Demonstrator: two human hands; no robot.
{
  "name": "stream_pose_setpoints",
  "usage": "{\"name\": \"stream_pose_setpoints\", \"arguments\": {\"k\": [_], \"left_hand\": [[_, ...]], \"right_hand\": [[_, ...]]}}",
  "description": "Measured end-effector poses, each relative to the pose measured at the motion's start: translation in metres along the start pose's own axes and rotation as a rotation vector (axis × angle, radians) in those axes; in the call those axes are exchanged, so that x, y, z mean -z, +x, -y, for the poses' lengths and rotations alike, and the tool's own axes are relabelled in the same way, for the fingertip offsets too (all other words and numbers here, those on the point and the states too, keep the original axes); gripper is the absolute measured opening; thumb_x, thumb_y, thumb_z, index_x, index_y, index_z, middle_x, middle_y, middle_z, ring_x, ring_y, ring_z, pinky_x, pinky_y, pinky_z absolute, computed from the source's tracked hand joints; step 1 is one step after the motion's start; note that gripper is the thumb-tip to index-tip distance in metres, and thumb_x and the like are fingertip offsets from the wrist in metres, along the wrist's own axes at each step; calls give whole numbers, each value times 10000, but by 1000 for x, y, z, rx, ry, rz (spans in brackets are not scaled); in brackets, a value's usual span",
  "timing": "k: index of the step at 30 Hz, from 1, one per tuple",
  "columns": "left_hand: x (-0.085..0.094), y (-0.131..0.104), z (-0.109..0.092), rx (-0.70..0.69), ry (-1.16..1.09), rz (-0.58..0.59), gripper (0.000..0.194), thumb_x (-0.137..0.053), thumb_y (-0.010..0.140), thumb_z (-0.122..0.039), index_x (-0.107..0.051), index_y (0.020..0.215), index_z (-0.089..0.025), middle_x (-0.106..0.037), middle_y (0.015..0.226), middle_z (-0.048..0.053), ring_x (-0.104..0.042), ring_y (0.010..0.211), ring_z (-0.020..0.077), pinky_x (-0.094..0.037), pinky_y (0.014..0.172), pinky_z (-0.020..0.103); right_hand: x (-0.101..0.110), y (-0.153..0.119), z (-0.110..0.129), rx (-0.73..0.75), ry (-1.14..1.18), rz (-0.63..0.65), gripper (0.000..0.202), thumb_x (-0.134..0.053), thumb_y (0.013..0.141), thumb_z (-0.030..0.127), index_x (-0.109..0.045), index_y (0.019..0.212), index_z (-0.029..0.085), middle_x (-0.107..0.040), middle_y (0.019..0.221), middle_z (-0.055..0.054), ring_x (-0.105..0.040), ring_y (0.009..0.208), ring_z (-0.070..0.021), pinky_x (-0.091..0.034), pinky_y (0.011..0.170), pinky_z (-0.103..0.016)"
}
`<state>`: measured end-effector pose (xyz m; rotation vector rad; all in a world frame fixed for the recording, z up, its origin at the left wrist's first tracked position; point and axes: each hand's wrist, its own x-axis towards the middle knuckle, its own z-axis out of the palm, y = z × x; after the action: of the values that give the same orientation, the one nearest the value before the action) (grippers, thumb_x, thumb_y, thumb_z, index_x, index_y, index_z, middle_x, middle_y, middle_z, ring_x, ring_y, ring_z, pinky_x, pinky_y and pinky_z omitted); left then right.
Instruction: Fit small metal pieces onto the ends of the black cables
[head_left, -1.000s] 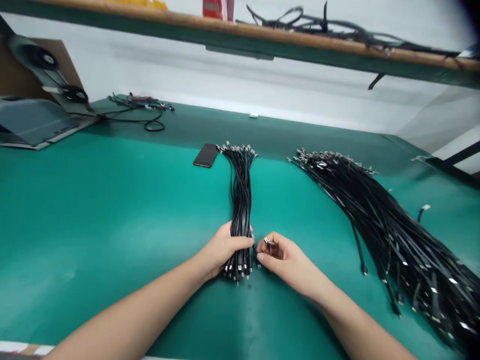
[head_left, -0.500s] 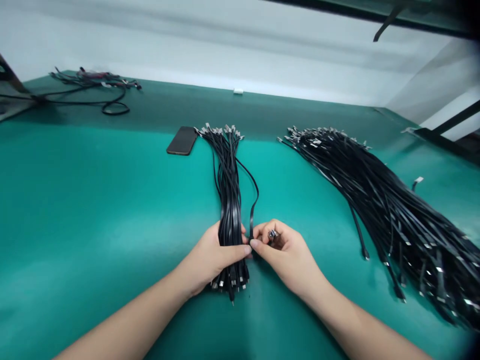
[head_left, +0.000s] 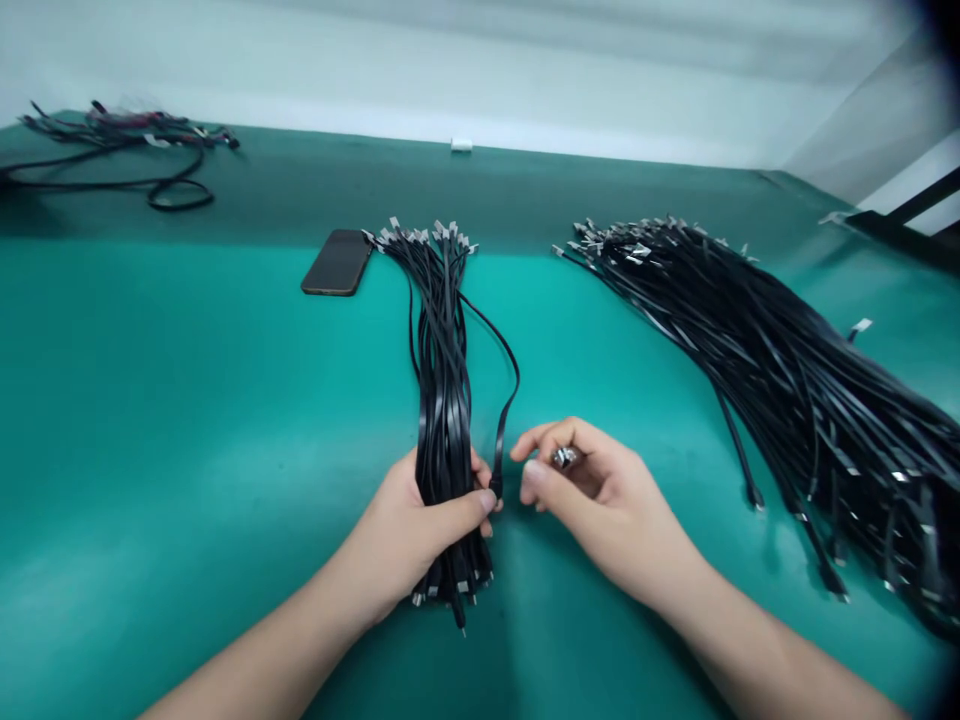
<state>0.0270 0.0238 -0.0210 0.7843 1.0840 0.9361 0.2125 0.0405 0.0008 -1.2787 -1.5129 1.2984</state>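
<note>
My left hand (head_left: 420, 530) is wrapped round a bundle of flat black USB cables (head_left: 444, 370) lying lengthwise in front of me. Silver plugs show at both its ends. Beside the bundle, one separate cable (head_left: 513, 385) bows out to the right, and its black plug end is pinched at my left thumb tip. My right hand (head_left: 592, 490) is just right of that plug, not touching it. Its thumb and forefinger are apart, while its other fingers curl round small shiny metal pieces (head_left: 565, 457), too small to name exactly.
A large pile of black cables (head_left: 750, 330) covers the right side of the green table (head_left: 187, 400). A dark phone (head_left: 337, 262) lies by the bundle's far end. Tangled cables (head_left: 127, 130) sit at the back left, and a small white object (head_left: 461, 145) by the wall.
My right hand has let go of the separate cable's plug and drawn away to the right. The left thumb now holds that plug against the bundle. The camera view has shifted slightly.
</note>
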Motion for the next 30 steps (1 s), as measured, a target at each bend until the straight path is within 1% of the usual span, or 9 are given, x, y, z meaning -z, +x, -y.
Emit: {"name": "stream_pose_setpoints", "arguments": {"k": [3,6,9,12,15,18,21,25,30], "left_hand": [[1,-1,2,9,17,-27,252,-823,720,-219,-626,877,-201,-656,727,-48,-652,593,123,-501,568,222],[0,-1,2,8,31,-62,265,-829,725,-238,-625,892,-208,-656,699,-44,-660,617,140,-508,581,229],[-2,-2,2,14,19,-97,278,-846,712,-257,-642,892,-202,-669,719,-33,-663,640,141,-511,595,225],[-2,-3,3,18,7,-133,325,-859,703,-277,-669,955,-202,-688,765,-26,-668,652,138,-514,607,224],[-1,-3,3,16,39,-131,330,-851,721,-307,-679,982,-201,-694,754,-18,-673,673,156,-512,619,236],[-1,-4,1,49,76,-125,287,-827,763,-329,-655,959,-210,-696,728,-19,-662,678,162,-492,602,234],[-1,-5,-2,78,99,-116,240,-801,805,-318,-629,940,-220,-694,730,-25,-649,696,154,-487,615,229],[-2,-4,-3,77,99,-103,219,-799,809,-294,-629,927,-219,-685,725,-35,-633,691,139,-481,623,221],[-3,-5,-4,53,83,-120,201,-803,796,-265,-635,893,-212,-663,717,-49,-623,672,118,-468,605,204]], "right_hand": [[11,3,0,-25,-40,12,229,-623,910,442,-587,839,227,-662,707,-22,-577,596,-162,-470,559,-299],[17,4,-4,-32,-63,48,348,-475,1010,518,-591,853,230,-639,734,-27,-516,599,-161,-433,558,-305],[17,3,-6,18,-183,90,422,-355,1075,476,-648,903,226,-618,756,-33,-526,655,-176,-436,605,-318],[16,3,-6,179,-359,111,320,-403,1073,363,-694,1010,245,-668,871,-55,-607,776,-202,-473,678,-334],[15,2,-7,293,-482,73,190,-464,1046,264,-654,1047,255,-688,959,-61,-643,836,-205,-502,703,-329],[11,0,-7,267,-511,28,117,-497,1005,180,-589,1035,245,-698,947,-57,-672,823,-199,-532,693,-318],[8,-2,-4,244,-502,33,114,-536,976,139,-591,1035,221,-707,909,-44,-684,785,-183,-537,662,-290],[6,-2,-1,330,-535,3,71,-642,939,138,-665,983,189,-634,735,10,-580,601,-129,-472,553,-244],[3,-2,-2,419,-546,-25,80,-682,918,117,-708,989,144,-596,720,10,-549,597,-119,-460,551,-234]]}}
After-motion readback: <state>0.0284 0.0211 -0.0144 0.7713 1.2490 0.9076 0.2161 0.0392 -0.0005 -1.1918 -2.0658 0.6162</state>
